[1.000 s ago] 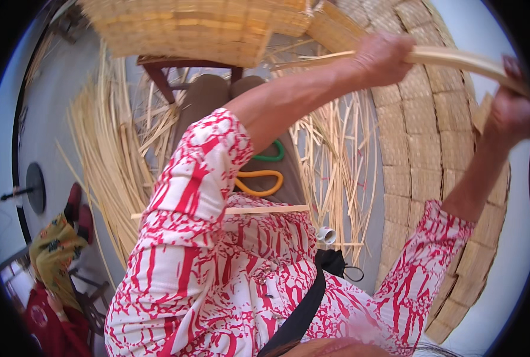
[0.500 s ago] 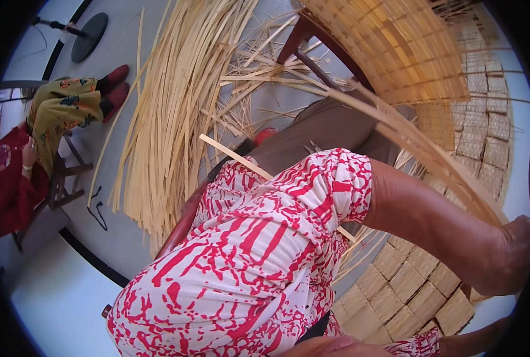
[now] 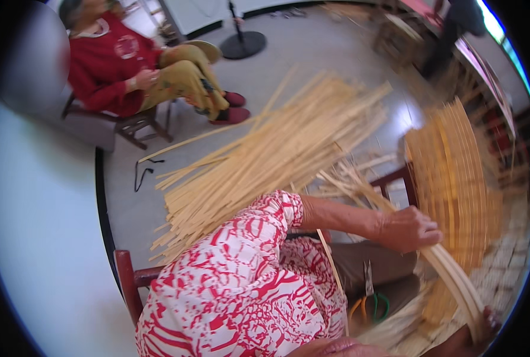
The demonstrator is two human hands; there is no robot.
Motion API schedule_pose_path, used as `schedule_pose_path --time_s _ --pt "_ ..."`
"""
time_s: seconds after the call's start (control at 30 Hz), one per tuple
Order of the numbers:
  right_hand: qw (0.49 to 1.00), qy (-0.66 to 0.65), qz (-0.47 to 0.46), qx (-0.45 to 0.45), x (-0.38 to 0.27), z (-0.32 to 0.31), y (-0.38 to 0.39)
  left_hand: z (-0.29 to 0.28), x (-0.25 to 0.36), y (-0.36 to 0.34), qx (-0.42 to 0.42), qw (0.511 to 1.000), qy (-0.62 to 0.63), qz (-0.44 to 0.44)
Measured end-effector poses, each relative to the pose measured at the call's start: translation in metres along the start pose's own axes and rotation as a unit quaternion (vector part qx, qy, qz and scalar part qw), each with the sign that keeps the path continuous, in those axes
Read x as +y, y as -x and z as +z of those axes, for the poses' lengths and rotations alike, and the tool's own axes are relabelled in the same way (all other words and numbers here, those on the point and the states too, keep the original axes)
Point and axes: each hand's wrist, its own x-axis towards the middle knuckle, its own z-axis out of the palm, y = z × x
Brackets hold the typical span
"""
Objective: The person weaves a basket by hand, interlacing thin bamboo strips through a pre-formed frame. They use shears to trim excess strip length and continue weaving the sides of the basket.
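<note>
My left hand (image 3: pixel 411 229) is closed around a bundle of pale bamboo strips (image 3: pixel 453 273), at the right of the view. The strips bend down from there to my right hand (image 3: pixel 488 325), which is partly in shadow at the lower right edge and closed around their lower part. Beyond my left hand, strips run up toward the loose pieces on the floor. A pair of scissors (image 3: pixel 369 285), with one orange and one green handle loop, lies on my brown-trousered lap. One single strip (image 3: pixel 331 262) leans along my patterned shirt.
A large pile of long strips (image 3: pixel 277 149) covers the floor ahead. Woven yellowish panels (image 3: pixel 449 178) stand at the right, above small woven squares (image 3: pixel 509 265). Someone in a red top (image 3: pixel 113 65) sits at the far left, near a round black stand base (image 3: pixel 243 45).
The view has swung, showing more of the room and the scissors. My left hand has come in from the far right edge toward my lap; my right hand now shows on the strips.
</note>
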Motion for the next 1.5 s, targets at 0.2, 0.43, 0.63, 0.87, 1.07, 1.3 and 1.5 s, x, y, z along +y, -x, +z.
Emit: schedule_pose_path --time_s 0.2,0.43,0.63,0.87,1.07,1.3,1.5 --pt "0.945 -0.285 0.075 0.140 -0.018 0.077 0.053 -0.007 -0.020 0.047 -0.030 0.996 -0.020 -0.087" --pt "0.785 -0.571 0.202 -0.131 -0.047 0.034 0.053 0.009 -0.013 0.065 -0.054 0.988 0.079 -0.119" --pt "0.746 -0.595 0.257 -0.154 -0.114 0.029 0.037 -0.026 -0.017 0.088 -0.008 0.992 0.004 -0.124" --pt "0.748 -0.537 0.358 -0.153 -0.103 0.017 0.052 -0.100 0.018 0.050 -0.268 0.930 0.135 -0.213" --pt "0.781 -0.509 0.340 -0.124 -0.052 0.048 0.078 -0.115 -0.004 -0.105 -0.111 0.944 0.291 -0.112" --pt "0.825 -0.476 0.278 -0.122 -0.067 0.074 0.079 -0.139 -0.019 -0.287 -0.005 0.990 0.062 -0.128" --pt "0.830 -0.470 0.268 -0.132 -0.068 0.072 0.080 -0.141 -0.045 -0.328 0.025 0.992 -0.004 -0.124"
